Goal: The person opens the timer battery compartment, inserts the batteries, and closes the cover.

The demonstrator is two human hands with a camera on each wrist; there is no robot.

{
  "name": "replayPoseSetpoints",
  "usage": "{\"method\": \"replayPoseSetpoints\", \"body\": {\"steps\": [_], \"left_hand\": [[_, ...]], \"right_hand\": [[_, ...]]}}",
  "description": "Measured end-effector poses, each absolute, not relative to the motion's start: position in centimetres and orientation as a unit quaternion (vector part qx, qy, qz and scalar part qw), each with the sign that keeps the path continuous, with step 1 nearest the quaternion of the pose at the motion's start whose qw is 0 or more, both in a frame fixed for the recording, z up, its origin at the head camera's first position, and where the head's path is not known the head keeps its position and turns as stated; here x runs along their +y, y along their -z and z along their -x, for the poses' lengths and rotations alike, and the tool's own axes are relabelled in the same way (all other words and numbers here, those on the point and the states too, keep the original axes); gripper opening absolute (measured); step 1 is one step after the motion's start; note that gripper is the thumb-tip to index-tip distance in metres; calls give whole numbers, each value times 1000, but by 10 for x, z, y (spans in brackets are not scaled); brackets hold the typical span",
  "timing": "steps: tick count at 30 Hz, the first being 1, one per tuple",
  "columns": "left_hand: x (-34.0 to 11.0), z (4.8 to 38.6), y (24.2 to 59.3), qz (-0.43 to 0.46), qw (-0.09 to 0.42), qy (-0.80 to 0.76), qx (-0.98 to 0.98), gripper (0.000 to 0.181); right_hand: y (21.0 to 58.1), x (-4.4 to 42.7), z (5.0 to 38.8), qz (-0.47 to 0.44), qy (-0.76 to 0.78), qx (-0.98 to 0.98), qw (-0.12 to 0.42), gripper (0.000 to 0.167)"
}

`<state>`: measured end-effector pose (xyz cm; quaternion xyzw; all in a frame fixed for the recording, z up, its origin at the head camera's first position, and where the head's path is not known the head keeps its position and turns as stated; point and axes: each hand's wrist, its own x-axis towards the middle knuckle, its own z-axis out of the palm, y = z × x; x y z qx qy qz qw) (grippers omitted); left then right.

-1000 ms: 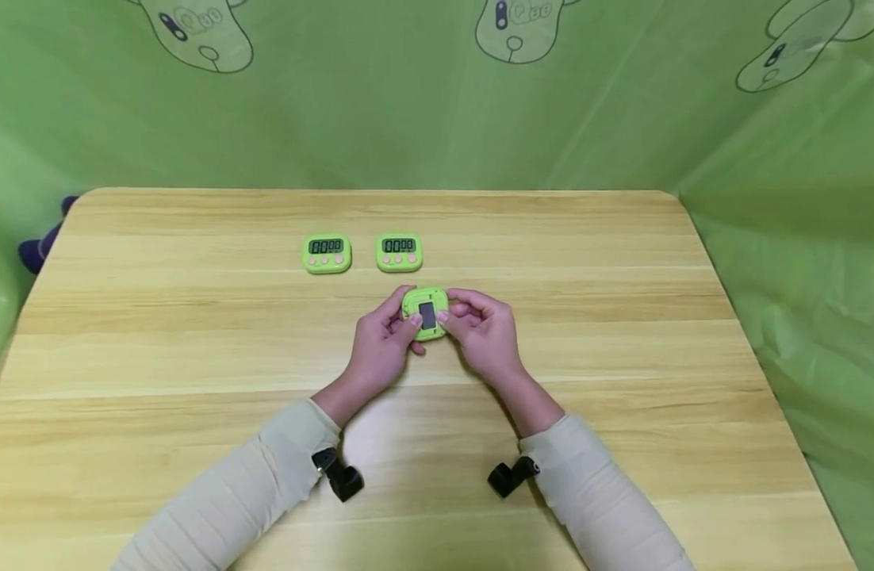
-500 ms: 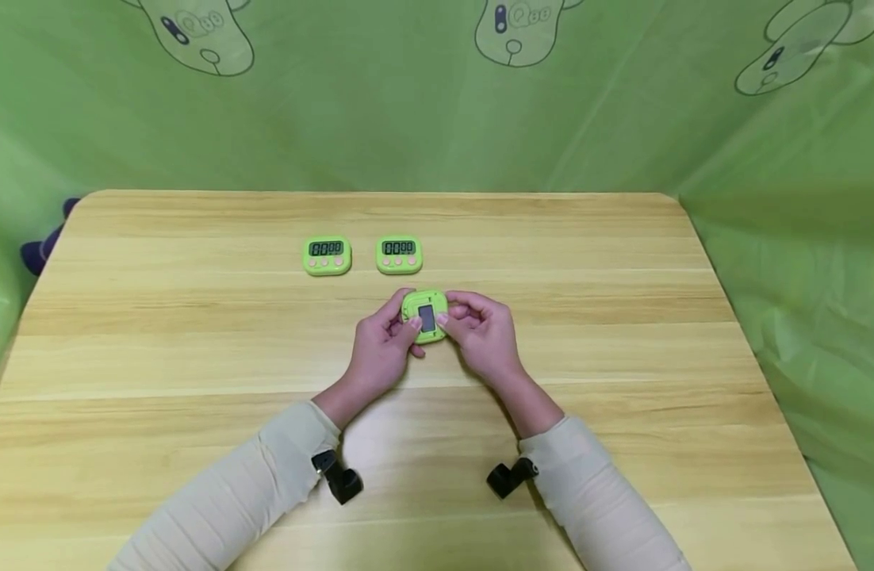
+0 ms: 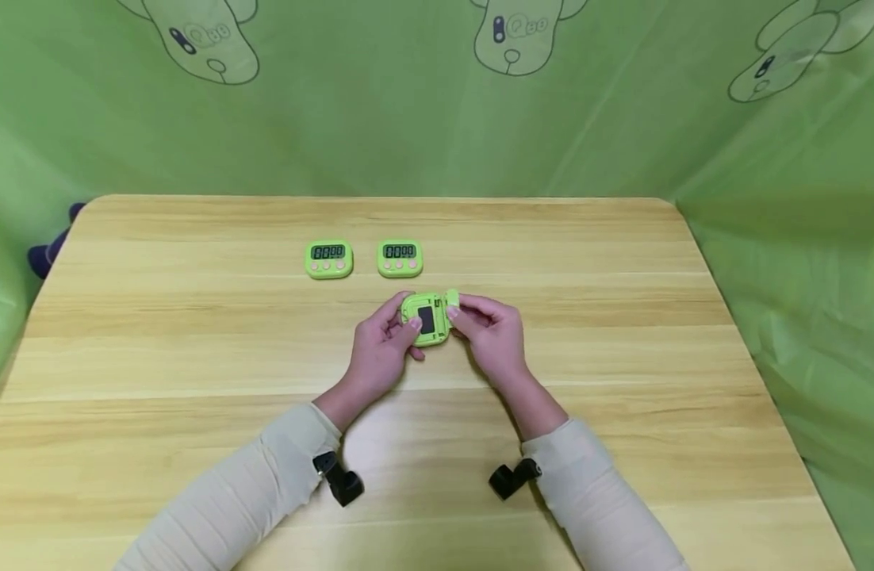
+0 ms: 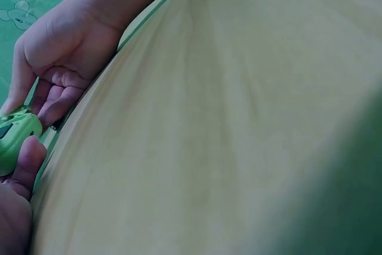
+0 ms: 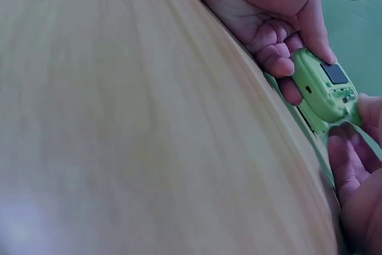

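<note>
My left hand (image 3: 381, 345) grips a green digital timer (image 3: 439, 327) by its left side, the thumb lying on its back. That back faces up and carries a dark rectangle (image 3: 427, 319). At the timer's right edge, my right hand (image 3: 497, 337) pinches a small green flap (image 3: 452, 298) between thumb and fingers; whether it is still joined to the body I cannot tell. The right wrist view shows the timer (image 5: 316, 88) held between both hands. In the left wrist view the timer (image 4: 18, 135) is partly cut off.
Two matching green timers, a left one (image 3: 328, 260) and a right one (image 3: 400, 259), lie face up beyond the hands, displays lit with digits. The wooden table (image 3: 194, 317) is bordered by green curtains (image 3: 380, 135). Something dark purple (image 3: 47, 252) sits past the left edge.
The right hand has shifted slightly right, and the green flap now stands out from the timer's right edge. The left hand keeps its grip. The head view has tilted slightly.
</note>
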<state>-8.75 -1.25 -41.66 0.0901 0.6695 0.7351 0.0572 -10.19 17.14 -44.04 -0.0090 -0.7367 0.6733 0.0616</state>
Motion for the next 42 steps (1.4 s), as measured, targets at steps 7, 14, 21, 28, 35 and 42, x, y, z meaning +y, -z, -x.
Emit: {"method": "replayPoseSetpoints", "body": {"steps": [7,14,21,28,35,42], "left_hand": [[-13,88,418,-84,48,-739,667,41],[-13,88,417,-84,42,-733,674,40],[-13,87,416,-83,48,-731,676,41],[-13,88,416,-87,48,-732,674,43],[-11,97,450,-93,33,-738,668,44],[-11,97,450,-88,45,-738,668,45]], "right_hand": [[442,177,95,12,-650,-754,92,13],[440,182,90,8,-552,-826,110,16],[440,187,89,-17,-452,-882,133,23],[443,197,93,1,-474,-863,174,19],[443,210,102,-1,-395,-902,176,20],[445,208,104,14,-350,-926,141,16]]}}
